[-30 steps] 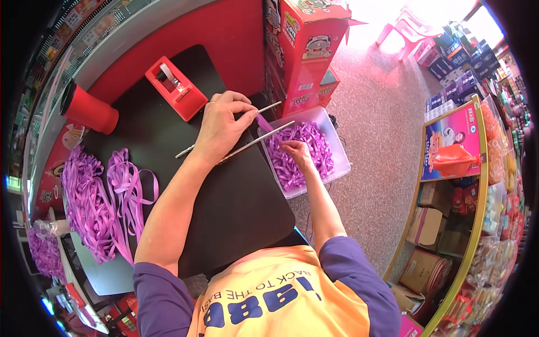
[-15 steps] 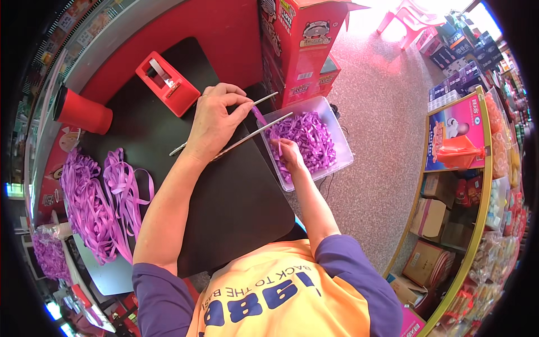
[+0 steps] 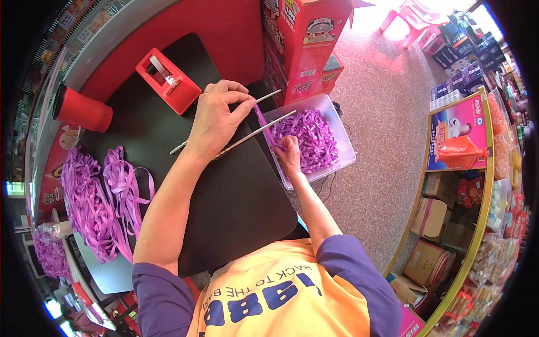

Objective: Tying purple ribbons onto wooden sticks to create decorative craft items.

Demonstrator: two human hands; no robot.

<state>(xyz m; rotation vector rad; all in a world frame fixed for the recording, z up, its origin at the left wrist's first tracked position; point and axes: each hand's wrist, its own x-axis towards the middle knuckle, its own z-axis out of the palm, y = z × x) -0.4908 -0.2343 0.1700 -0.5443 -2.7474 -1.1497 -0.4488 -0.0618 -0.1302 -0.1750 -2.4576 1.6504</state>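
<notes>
My left hand (image 3: 218, 117) is above the dark tabletop, its thumb and fingertips pinched on the end of a purple ribbon (image 3: 261, 118). Two thin pale rods (image 3: 272, 122) reach past the table edge, one passing under this hand. From the pinch the ribbon runs down across the rods to my right hand (image 3: 288, 154), whose fingers are closed around it. That hand is over a clear plastic bin (image 3: 347, 153) heaped with short purple ribbon pieces (image 3: 312, 135). How the far ends of the rods are held is hidden by my left hand and arm.
On the black table (image 3: 236, 216) are a red tape dispenser (image 3: 168, 81), a red cylindrical cup (image 3: 84, 109) and long purple ribbon bundles (image 3: 92, 202). Tall red cartons (image 3: 306, 50) stand behind the bin. Right of the speckled floor is a stocked shelf (image 3: 449, 208).
My right hand has shifted slightly up, and the ribbon between my hands now shows as a straighter length. My left hand keeps its pinch, nearly in place.
</notes>
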